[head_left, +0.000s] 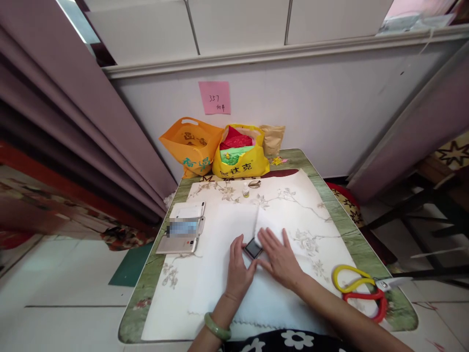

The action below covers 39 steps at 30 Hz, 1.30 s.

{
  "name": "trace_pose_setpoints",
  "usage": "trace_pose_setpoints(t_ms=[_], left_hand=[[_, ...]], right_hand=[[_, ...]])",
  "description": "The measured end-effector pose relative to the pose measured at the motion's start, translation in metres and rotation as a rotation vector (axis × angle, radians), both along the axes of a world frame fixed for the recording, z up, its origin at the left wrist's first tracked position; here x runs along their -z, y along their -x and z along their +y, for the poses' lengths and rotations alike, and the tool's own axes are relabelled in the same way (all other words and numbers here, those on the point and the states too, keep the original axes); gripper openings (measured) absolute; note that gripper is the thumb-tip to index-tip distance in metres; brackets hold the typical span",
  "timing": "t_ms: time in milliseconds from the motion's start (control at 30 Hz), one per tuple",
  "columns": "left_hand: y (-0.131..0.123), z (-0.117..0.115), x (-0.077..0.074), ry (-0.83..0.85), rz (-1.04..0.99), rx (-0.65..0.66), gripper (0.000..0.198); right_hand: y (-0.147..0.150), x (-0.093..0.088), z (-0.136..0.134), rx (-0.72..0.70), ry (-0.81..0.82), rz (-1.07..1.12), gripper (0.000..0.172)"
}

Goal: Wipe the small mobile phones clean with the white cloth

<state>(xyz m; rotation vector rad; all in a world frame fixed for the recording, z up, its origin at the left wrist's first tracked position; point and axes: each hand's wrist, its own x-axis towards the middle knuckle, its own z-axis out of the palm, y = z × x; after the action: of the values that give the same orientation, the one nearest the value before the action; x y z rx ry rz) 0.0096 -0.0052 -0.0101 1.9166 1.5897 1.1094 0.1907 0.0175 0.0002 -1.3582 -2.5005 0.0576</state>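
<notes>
Left hand [240, 268]: 1, thumb and forefinger beside small square dark-screened device [252, 248]; cannot tell if pinching. Device: 1, between hands, over white wavy-edged cloth [266, 303]; best steadied lightly. Right hand [280, 256]: 1, palm down, thumb spread, on the cloth's folded part; even pressure should keep the fold flat.

Before me, a green-marbled worktop [132, 318] stands by a pale wall [157, 102] between mauve curtains [84, 88]; white-tiled floor [66, 281] lies around it, and a bright opening [77, 20] shows at upper left.
</notes>
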Motion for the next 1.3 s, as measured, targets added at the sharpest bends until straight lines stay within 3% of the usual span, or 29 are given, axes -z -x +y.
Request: trace_pose_setpoints(t_ms=[67, 100, 200, 233, 333, 367, 500, 533, 633, 667, 767, 800, 933, 967, 1100, 1167, 1200, 1300], left_hand=[[0.0, 0.0, 0.0, -0.001, 0.002, 0.002, 0.072], [0.0, 0.0, 0.0, 0.001, 0.003, 0.0, 0.072], [0.0, 0.0, 0.002, 0.008, 0.007, -0.002, 0.072], [0.0, 0.0, 0.002, 0.004, 0.008, -0.002, 0.073], [0.001, 0.0, 0.003, -0.022, 0.022, 0.002, 0.073], [0.001, 0.0, 0.003, -0.028, 0.029, 0.002, 0.073], [0.001, 0.0, 0.004, -0.007, 0.031, -0.004, 0.073], [0.001, 0.0, 0.004, -0.004, 0.028, -0.005, 0.074], [0.001, 0.0, 0.004, -0.012, 0.026, -0.006, 0.074], [0.001, 0.0, 0.004, -0.014, 0.026, -0.006, 0.074], [0.002, 0.001, 0.003, -0.009, 0.022, 0.0, 0.072], [0.002, 0.001, 0.003, -0.01, 0.022, 0.002, 0.071], [0.003, 0.001, 0.007, -0.038, 0.076, 0.004, 0.071], [0.003, 0.001, 0.008, -0.052, 0.106, -0.012, 0.07], [0.002, 0.001, 0.012, -0.098, 0.213, -0.107, 0.054], [0.002, 0.001, 0.013, -0.104, 0.237, -0.12, 0.044], [0.002, 0.001, 0.013, -0.105, 0.246, -0.117, 0.042], [0.003, 0.0, 0.013, -0.106, 0.278, -0.088, 0.043]], right_hand=[[-0.001, 0.0, -0.001, -0.176, 0.003, -0.02, 0.073], [-0.002, 0.0, -0.002, -0.174, 0.004, -0.023, 0.071], [-0.001, -0.001, -0.003, 0.089, -0.002, -0.004, 0.065], [-0.001, -0.002, -0.003, 0.092, -0.001, -0.003, 0.066], [0.001, -0.002, -0.004, -0.172, 0.013, -0.024, 0.072], [0.001, -0.001, -0.004, -0.193, 0.016, -0.027, 0.071], [0.0, 0.002, -0.003, 0.152, -0.015, 0.008, 0.067], [-0.001, 0.003, -0.004, 0.127, -0.022, 0.007, 0.07], [-0.003, 0.002, -0.004, -0.138, -0.019, -0.019, 0.074], [-0.004, 0.001, -0.004, -0.138, -0.012, -0.02, 0.072], [-0.003, -0.003, -0.004, 0.108, 0.0, 0.009, 0.066], [-0.002, -0.004, -0.005, 0.12, 0.005, 0.012, 0.066], [0.001, -0.005, -0.006, -0.235, 0.046, -0.004, 0.068], [0.001, -0.004, -0.004, -0.247, 0.053, -0.002, 0.065], [-0.003, -0.004, 0.009, 0.115, 0.039, 0.028, 0.057], [-0.003, -0.005, 0.011, 0.199, 0.025, 0.032, 0.059], [-0.002, -0.005, 0.009, 0.163, 0.018, 0.031, 0.059], [0.001, -0.006, 0.0, -0.132, 0.015, 0.016, 0.062]])
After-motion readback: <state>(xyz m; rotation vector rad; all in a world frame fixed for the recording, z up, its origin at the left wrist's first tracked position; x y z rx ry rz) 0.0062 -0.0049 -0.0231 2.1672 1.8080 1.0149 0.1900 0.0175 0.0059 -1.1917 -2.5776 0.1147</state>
